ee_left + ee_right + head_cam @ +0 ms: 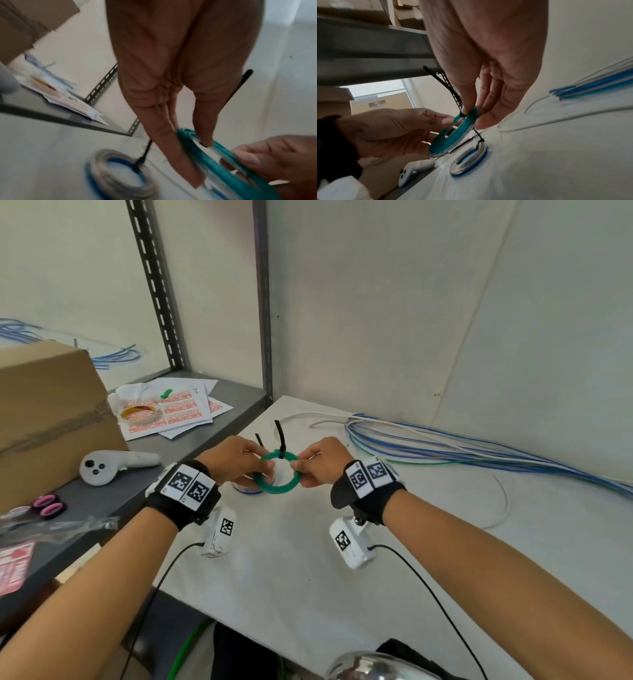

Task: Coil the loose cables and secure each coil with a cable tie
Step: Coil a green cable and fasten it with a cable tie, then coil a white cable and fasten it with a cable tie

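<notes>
Step in hand: judging by the black cable tie (281, 440) already looped over the top of the green coil (276, 474), the tie is being closed or snugged down on this coil.
Green coil: held up off the white surface (291, 559), between both hands, just above and beside the blue-and-grey coil (469, 161).
Left hand (236, 462): fingers pinch the coil's left side; the left wrist view shows thumb and fingers closed over the turns.
Right hand (320, 463): fingers curled and pinching the coil's right side, close to the tie.
Cable tie: its tail stands upright above the coil; whether the head has fully locked is too small to tell.
Blue-and-grey coil: lies flat on the surface with its own black tie (479, 136) on it, so it looks finished.
Loose cables (479, 446): a long blue, white and green bundle along the wall, not yet coiled.
Doing it well: keep the left pinch firm so the turns stay stacked flat; pull the tail straight away from the head, not sideways; stop once the turns no longer slide, short of crushing them.
Risk: easing either pinch before the tie bites could let the springy turns fan out.
Next: probably set this coil beside the finished one.
</notes>
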`<action>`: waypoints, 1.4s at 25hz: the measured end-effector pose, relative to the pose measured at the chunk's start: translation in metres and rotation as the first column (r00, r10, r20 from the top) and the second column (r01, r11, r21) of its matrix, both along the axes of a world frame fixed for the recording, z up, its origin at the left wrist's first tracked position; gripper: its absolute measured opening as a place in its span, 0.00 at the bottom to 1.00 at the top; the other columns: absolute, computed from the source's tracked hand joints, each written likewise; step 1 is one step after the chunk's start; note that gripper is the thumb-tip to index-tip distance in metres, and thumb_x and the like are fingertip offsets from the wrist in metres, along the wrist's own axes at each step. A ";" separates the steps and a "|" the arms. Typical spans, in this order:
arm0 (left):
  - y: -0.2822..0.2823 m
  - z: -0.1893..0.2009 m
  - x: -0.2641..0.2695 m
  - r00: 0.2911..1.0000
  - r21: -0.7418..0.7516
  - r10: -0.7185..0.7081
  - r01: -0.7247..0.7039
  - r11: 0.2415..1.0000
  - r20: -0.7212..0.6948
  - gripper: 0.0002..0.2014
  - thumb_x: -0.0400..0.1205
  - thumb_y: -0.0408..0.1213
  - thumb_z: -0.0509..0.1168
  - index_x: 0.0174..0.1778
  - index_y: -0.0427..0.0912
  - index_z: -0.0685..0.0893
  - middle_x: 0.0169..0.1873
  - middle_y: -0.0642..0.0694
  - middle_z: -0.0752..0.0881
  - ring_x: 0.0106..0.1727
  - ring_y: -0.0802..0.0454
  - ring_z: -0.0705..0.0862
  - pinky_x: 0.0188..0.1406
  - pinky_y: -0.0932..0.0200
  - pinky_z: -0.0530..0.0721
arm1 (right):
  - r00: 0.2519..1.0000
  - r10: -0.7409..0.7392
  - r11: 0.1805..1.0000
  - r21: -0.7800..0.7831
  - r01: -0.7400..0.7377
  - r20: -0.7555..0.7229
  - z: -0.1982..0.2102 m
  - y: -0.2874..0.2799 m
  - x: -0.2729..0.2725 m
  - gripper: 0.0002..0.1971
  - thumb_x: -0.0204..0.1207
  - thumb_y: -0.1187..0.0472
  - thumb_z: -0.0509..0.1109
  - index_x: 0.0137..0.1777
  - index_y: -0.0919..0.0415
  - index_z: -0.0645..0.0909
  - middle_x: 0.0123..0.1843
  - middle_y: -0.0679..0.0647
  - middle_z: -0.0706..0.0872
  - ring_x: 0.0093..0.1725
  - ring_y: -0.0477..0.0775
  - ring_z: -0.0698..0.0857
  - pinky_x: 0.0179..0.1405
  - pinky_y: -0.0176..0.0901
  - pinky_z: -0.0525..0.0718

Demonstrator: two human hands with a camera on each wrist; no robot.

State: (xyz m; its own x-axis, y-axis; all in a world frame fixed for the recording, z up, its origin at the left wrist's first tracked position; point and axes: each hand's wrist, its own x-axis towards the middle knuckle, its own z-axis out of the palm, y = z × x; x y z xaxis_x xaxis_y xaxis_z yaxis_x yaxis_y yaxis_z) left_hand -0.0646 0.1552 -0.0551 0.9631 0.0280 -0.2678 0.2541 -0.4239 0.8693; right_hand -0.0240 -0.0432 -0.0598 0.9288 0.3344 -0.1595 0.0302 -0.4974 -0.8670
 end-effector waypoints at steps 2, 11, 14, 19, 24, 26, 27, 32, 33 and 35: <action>0.017 -0.013 -0.002 0.997 0.078 0.083 -0.082 0.994 -0.009 0.08 0.82 0.28 0.71 0.57 0.35 0.86 0.50 0.35 0.92 0.47 0.43 0.93 0.44 0.52 0.93 | 1.000 0.014 0.998 -0.063 -0.016 -0.027 -0.006 0.016 -0.003 0.07 0.76 0.62 0.80 0.41 0.63 0.86 0.42 0.65 0.93 0.42 0.62 0.94 0.52 0.55 0.93; 0.033 -0.030 0.005 0.987 0.363 0.158 -0.133 0.922 -0.041 0.07 0.82 0.30 0.73 0.55 0.37 0.88 0.54 0.39 0.88 0.51 0.43 0.89 0.40 0.54 0.92 | 0.999 0.039 0.977 -0.212 -0.040 -0.011 -0.027 0.059 -0.010 0.20 0.68 0.63 0.85 0.55 0.70 0.84 0.49 0.64 0.93 0.46 0.63 0.93 0.52 0.59 0.92; 0.027 -0.030 0.006 0.991 0.587 0.116 -0.129 0.799 0.060 0.11 0.82 0.33 0.72 0.60 0.40 0.85 0.58 0.40 0.86 0.55 0.41 0.87 0.54 0.44 0.90 | 0.998 0.035 0.989 -0.139 -0.043 -0.061 -0.026 0.051 -0.011 0.16 0.69 0.68 0.84 0.54 0.66 0.84 0.50 0.62 0.90 0.49 0.63 0.93 0.52 0.54 0.92; -0.009 0.014 -0.001 0.980 0.649 -0.008 -0.126 0.750 0.199 0.04 0.81 0.35 0.66 0.41 0.42 0.85 0.41 0.43 0.89 0.39 0.47 0.86 0.39 0.52 0.85 | 0.999 -0.026 0.980 -0.198 0.029 0.022 -0.012 0.024 0.005 0.10 0.72 0.68 0.82 0.50 0.63 0.85 0.42 0.56 0.86 0.46 0.62 0.93 0.45 0.50 0.93; -0.086 0.020 0.024 0.976 0.447 -0.203 0.147 0.882 0.079 0.06 0.84 0.36 0.67 0.50 0.38 0.88 0.44 0.40 0.92 0.39 0.48 0.91 0.37 0.59 0.90 | 0.962 0.019 0.784 -0.601 0.154 0.271 -0.013 -0.052 0.027 0.16 0.77 0.60 0.77 0.63 0.63 0.82 0.63 0.62 0.86 0.62 0.65 0.86 0.58 0.51 0.85; -0.116 0.005 0.050 0.971 0.417 -0.232 0.187 0.890 0.061 0.07 0.83 0.33 0.67 0.54 0.38 0.87 0.49 0.34 0.91 0.43 0.43 0.92 0.41 0.52 0.93 | 0.959 0.002 0.734 -0.651 0.191 0.284 -0.017 -0.090 0.031 0.17 0.79 0.59 0.75 0.65 0.62 0.80 0.67 0.63 0.83 0.65 0.66 0.83 0.58 0.50 0.80; -0.127 -0.004 0.063 0.972 0.409 -0.231 0.190 0.893 0.052 0.09 0.82 0.34 0.68 0.57 0.38 0.86 0.51 0.33 0.91 0.47 0.40 0.92 0.46 0.47 0.93 | 0.962 -0.009 0.710 -0.676 0.199 0.274 -0.017 -0.106 0.032 0.18 0.79 0.58 0.75 0.66 0.62 0.80 0.67 0.63 0.82 0.65 0.66 0.83 0.58 0.49 0.80; -0.169 -0.033 0.127 0.988 0.545 -0.101 0.022 0.838 0.115 0.31 0.84 0.53 0.67 0.76 0.34 0.73 0.73 0.33 0.79 0.69 0.33 0.82 0.68 0.44 0.81 | 0.989 0.001 0.636 -0.764 0.114 0.149 -0.023 -0.154 0.042 0.19 0.76 0.53 0.79 0.61 0.63 0.86 0.63 0.60 0.88 0.61 0.62 0.87 0.61 0.50 0.86; -0.175 -0.034 0.138 0.989 0.572 -0.060 -0.028 0.820 0.134 0.34 0.85 0.55 0.66 0.78 0.32 0.71 0.74 0.32 0.77 0.72 0.33 0.80 0.69 0.46 0.79 | 0.990 0.010 0.634 -0.767 0.102 0.140 -0.025 -0.159 0.043 0.17 0.76 0.54 0.79 0.60 0.63 0.87 0.62 0.60 0.89 0.59 0.61 0.88 0.61 0.51 0.87; -0.179 -0.040 0.158 0.988 0.574 0.008 -0.096 0.813 0.154 0.33 0.86 0.54 0.65 0.78 0.31 0.71 0.75 0.31 0.77 0.74 0.32 0.77 0.69 0.46 0.76 | 0.990 0.041 0.652 -0.754 0.077 0.136 -0.032 -0.164 0.044 0.15 0.77 0.55 0.78 0.59 0.63 0.88 0.61 0.58 0.90 0.59 0.60 0.88 0.62 0.50 0.86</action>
